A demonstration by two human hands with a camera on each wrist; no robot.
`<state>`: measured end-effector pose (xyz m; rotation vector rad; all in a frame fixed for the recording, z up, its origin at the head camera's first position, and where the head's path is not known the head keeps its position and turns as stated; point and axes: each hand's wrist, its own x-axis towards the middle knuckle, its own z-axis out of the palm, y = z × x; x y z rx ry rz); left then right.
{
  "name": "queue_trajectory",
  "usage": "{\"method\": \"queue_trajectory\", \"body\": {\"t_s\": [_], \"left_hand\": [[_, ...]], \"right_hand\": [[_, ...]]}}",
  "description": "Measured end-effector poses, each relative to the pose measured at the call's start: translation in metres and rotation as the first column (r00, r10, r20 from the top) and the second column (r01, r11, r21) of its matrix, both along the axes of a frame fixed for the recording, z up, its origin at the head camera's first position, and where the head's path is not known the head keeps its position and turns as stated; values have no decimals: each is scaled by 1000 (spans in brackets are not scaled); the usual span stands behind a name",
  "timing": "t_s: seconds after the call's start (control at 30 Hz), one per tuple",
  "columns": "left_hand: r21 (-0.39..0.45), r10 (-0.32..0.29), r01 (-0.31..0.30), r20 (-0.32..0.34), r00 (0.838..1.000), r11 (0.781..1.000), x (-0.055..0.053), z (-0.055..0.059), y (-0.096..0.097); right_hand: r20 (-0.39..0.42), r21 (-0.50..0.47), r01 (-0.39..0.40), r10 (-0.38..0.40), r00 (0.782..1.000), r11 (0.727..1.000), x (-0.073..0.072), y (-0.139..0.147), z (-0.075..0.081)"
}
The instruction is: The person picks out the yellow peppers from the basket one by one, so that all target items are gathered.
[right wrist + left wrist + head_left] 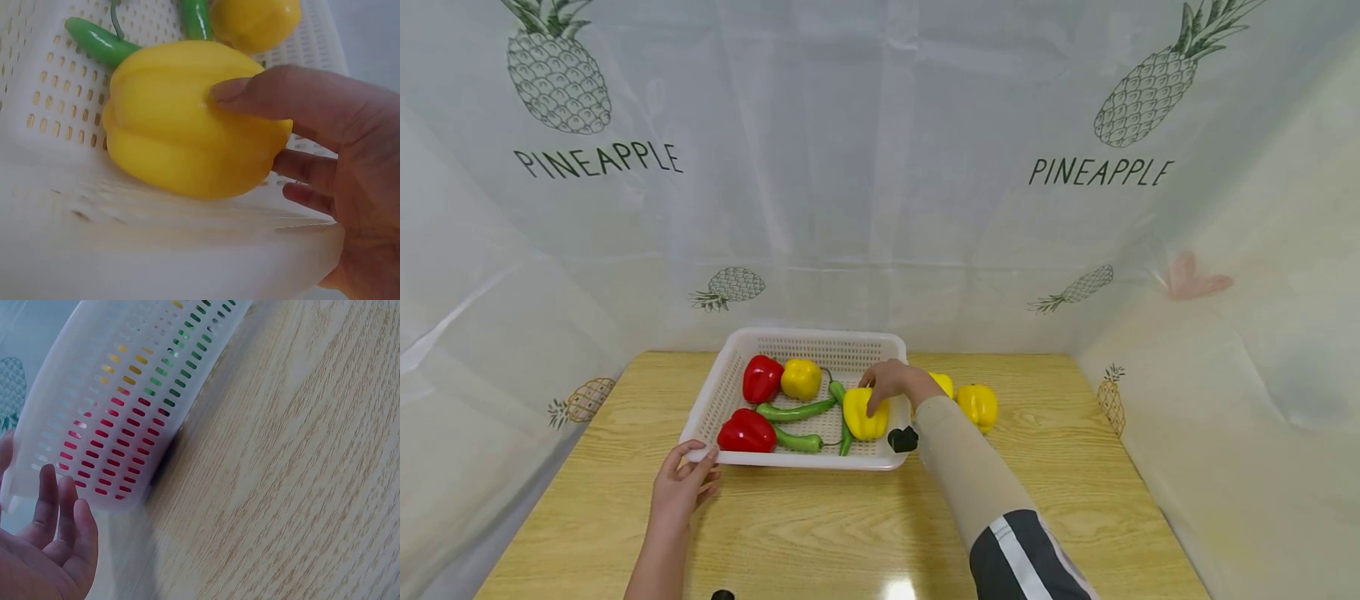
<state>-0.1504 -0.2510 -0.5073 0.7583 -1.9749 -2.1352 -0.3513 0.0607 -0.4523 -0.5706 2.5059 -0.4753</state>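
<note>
1. Gripped in the right hand (891, 382): a yellow bell pepper (865, 415), with the thumb pressed to one flank and fingers curled round toward the other, probably because of a body too plump and slick for a fingertip hold.
2. Inside the white basket (820, 335), close to its right edge, for that same pepper; no telling from these views about contact with the basket floor.
3. Pinched at the basket's near left corner by the left hand (683, 481), with the remaining fingers loosely bent beside the outer wall; likely a brace against sliding, opposite the busy right end.
4. Set near the far edge of the surface (812, 533), left of its middle, seemingly within comfortable reach of both hands.
5. Toward the basket's left edge, two red peppers (762, 379), one near the far left corner, one by the near left; beside the farther one, a second yellow pepper (801, 380).
6. Between these and the gripped pepper, three long green peppers (801, 412), lying flat, perhaps to suit their slim shape.
7. Outside the basket's right edge, near the surface's far edge, two more yellow peppers (977, 407), partly hidden by the right sleeve (962, 467).
</note>
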Motion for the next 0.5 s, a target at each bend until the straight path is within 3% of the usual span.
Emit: {"method": "queue_trajectory", "body": {"t_s": [0.27, 0.5], "left_hand": [[4, 3, -3, -3, 1000, 1000, 1, -1, -1], [1, -4, 4, -5, 1000, 1000, 0, -2, -1]], "right_hand": [[-24, 53, -18, 19, 1000, 998, 1, -2, 1], [6, -7, -16, 16, 1000, 1000, 1, 1, 2]]}}
